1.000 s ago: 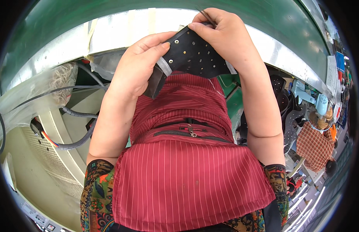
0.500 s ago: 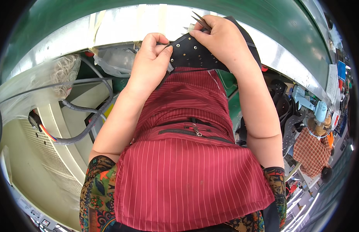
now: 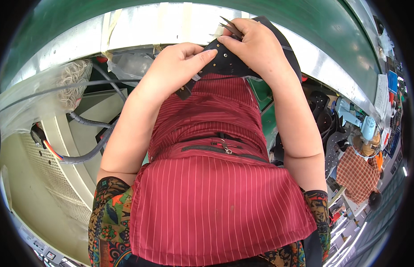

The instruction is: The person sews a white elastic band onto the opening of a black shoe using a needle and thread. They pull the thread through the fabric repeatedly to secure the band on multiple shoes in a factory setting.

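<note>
Black piece [image 3: 229, 66], dotted with small round metal studs, is at the upper middle of the frame, raised in two hands near the pale bench edge [image 3: 60, 53]. Its far corner rises behind the right wrist, and its right side runs down beside the right forearm. A narrow dark end shows below the left hand [image 3: 182, 64], with a pale patch near it.

The left hand is closed on the left part of the black piece, thumb laid on the studded face, fingers bent at the far side. The right hand [image 3: 256, 44] pinches the upper edge with its thumb; the fingertips behind are partly hidden. It also grips a dark tool [image 3: 235, 31], whose two pointed tips stick out toward the upper left, slightly apart.

Beneath the hands, a red striped apron [image 3: 220, 204] covers the lap, with a zipper [image 3: 227, 149] across its middle. Strips of tape [image 3: 106, 31] lie over the bench edge at the upper left. Below them are a clear bag [image 3: 131, 64] and, farther left, a bag of pale cord [image 3: 73, 84]. A grey cable [image 3: 95, 149] curves beside the left forearm. At the right of the frame, more dark studded parts [image 3: 336, 138] lie near a light blue fan [image 3: 368, 127], and a person in a checked shirt [image 3: 358, 173] shows below it.
</note>
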{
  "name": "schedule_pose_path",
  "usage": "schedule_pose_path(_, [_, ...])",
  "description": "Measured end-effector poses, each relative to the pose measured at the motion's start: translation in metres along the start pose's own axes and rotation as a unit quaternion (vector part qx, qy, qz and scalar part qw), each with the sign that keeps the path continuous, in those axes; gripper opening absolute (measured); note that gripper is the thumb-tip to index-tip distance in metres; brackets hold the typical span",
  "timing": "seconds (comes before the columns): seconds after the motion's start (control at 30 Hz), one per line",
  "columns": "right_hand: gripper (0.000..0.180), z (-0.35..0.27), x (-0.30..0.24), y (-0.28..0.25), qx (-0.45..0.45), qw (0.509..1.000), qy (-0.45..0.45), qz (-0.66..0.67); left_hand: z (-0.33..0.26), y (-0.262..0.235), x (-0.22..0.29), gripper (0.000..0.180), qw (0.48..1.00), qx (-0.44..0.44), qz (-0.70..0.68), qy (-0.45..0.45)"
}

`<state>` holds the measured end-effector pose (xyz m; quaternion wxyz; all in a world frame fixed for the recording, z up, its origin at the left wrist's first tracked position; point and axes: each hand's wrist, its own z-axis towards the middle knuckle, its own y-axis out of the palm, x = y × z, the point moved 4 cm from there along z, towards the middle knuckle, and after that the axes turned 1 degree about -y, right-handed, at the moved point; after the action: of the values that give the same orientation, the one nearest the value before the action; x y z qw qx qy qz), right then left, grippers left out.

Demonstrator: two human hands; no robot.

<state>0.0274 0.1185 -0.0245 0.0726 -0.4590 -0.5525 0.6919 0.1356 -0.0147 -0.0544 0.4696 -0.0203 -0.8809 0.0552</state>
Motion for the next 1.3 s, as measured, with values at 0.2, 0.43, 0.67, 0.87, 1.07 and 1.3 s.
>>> schedule_pose_path(0.2, [0.022,-0.001,0.005,0.000,-0.012,1.000,-0.013,0.023,0.019,0.009,-0.002,0.029,0.999,-0.012,-0.052,-0.005])
schedule_pose_path(0.43, [0.017,-0.009,0.009,-0.004,-0.085,0.977,0.030,0.193,0.014,0.014,-0.001,0.029,0.994,-0.060,-0.040,0.085])
schedule_pose_path(0.67, [0.019,-0.016,0.005,-0.011,-0.052,0.990,0.007,0.133,0.013,0.011,0.026,0.030,0.994,-0.083,0.048,0.057])
schedule_pose_path(0.87, [0.022,-0.044,-0.031,-0.062,0.037,0.996,-0.067,-0.039,-0.012,0.009,0.041,0.029,0.995,-0.028,-0.003,0.092])
schedule_pose_path(1.07, [0.014,-0.063,-0.045,-0.091,0.087,0.994,-0.058,0.031,-0.043,0.015,0.054,0.030,0.984,-0.090,-0.127,0.083])
schedule_pose_path(1.3, [0.020,-0.063,-0.059,-0.102,0.032,0.994,0.032,0.095,-0.061,0.018,0.056,0.032,0.970,-0.132,-0.177,0.099])
